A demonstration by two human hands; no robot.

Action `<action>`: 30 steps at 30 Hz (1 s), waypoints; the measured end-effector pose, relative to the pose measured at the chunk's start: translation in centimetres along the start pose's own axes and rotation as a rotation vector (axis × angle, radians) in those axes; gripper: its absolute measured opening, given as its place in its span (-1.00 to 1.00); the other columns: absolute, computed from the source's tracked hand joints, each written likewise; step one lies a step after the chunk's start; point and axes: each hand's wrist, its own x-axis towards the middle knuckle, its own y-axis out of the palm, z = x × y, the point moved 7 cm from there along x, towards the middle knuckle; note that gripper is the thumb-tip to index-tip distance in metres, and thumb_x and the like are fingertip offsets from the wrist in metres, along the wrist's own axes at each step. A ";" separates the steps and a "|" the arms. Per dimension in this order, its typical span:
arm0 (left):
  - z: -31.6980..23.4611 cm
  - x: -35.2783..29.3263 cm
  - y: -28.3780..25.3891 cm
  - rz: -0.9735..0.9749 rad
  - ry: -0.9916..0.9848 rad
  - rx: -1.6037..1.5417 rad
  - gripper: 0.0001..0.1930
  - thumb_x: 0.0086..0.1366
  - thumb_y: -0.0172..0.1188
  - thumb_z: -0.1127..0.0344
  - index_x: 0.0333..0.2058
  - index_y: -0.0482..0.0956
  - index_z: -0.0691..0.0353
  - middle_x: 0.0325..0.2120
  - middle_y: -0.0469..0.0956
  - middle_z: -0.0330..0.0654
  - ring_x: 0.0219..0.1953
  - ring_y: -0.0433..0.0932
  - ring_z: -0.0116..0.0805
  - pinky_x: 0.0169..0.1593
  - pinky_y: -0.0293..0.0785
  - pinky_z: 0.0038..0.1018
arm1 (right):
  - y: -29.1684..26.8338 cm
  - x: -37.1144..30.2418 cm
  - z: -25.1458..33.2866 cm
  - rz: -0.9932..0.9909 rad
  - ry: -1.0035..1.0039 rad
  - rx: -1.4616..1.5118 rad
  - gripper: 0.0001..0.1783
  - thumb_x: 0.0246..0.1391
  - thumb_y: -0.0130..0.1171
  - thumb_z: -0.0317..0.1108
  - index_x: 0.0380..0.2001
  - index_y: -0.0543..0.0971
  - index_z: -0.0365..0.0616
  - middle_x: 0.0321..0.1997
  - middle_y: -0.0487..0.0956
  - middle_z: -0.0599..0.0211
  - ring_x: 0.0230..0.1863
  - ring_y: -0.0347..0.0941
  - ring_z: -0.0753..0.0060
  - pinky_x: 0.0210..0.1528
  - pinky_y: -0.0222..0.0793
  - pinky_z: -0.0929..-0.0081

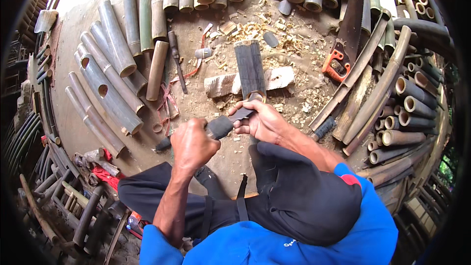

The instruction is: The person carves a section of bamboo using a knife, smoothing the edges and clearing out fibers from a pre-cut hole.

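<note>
My left hand (194, 143) is closed in a fist around the handle of a broad, dark-bladed knife (219, 126), whose dark butt end sticks out on the left. Close by, my right hand (265, 120) grips a small dark piece of bamboo (240, 114) between thumb and fingers. The knife's blade lies right against this piece or just beside it; I cannot tell which. Beyond my right hand, a dark split bamboo length (249, 64) rests across a pale wooden block (221, 86), its near end close to my fingers.
Pale shavings (255, 32) litter the ground. A handsaw with an orange handle (337, 64) lies at the right, near long bamboo strips (380, 91) and stacked tubes (405, 137). More bamboo tubes (110, 95) lie left, beside a slim dark chisel-like tool (176, 61) and red ribbon (196, 68).
</note>
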 end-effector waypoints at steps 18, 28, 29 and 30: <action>-10.0 -0.2 -3.2 -0.328 0.570 0.550 -0.89 0.04 0.27 0.48 -0.40 0.63 0.29 -0.54 0.64 0.01 -0.45 0.71 -0.05 -0.31 0.59 -0.13 | -0.6 -0.3 -1.0 0.160 -0.104 0.522 -0.78 0.40 -0.06 -0.25 -0.07 0.52 -0.04 0.01 0.65 0.17 -0.19 0.62 0.22 -0.17 0.65 0.06; 3.1 -0.2 3.8 0.114 -0.142 -0.329 -0.53 -0.21 0.61 0.21 -0.27 0.80 0.34 -0.52 0.72 0.06 -0.45 0.73 -0.19 -0.26 0.61 -0.23 | 0.6 0.6 -0.8 -0.110 0.038 -0.123 -0.82 0.38 0.00 -0.39 -0.09 0.49 -0.27 -0.09 0.65 -0.08 -0.34 0.65 0.14 -0.19 0.74 -0.02; 0.7 1.0 0.9 0.099 -0.082 -0.083 -0.64 -0.16 0.56 0.25 -0.38 0.77 0.36 -0.56 0.70 0.05 -0.46 0.74 -0.16 -0.28 0.62 -0.20 | 0.3 0.7 -0.9 -0.043 -0.012 0.055 -0.82 0.40 -0.02 -0.38 -0.08 0.49 -0.25 -0.05 0.65 -0.09 -0.31 0.65 0.15 -0.14 0.74 -0.03; -2.6 1.3 -1.8 -0.023 0.076 0.105 -0.75 -0.08 0.50 0.28 -0.45 0.74 0.33 -0.57 0.69 0.02 -0.46 0.73 -0.15 -0.29 0.61 -0.19 | 0.3 0.7 -0.7 0.140 -0.058 0.254 -0.80 0.42 -0.06 -0.37 -0.08 0.50 -0.21 -0.02 0.64 -0.06 -0.28 0.65 0.16 -0.10 0.73 -0.08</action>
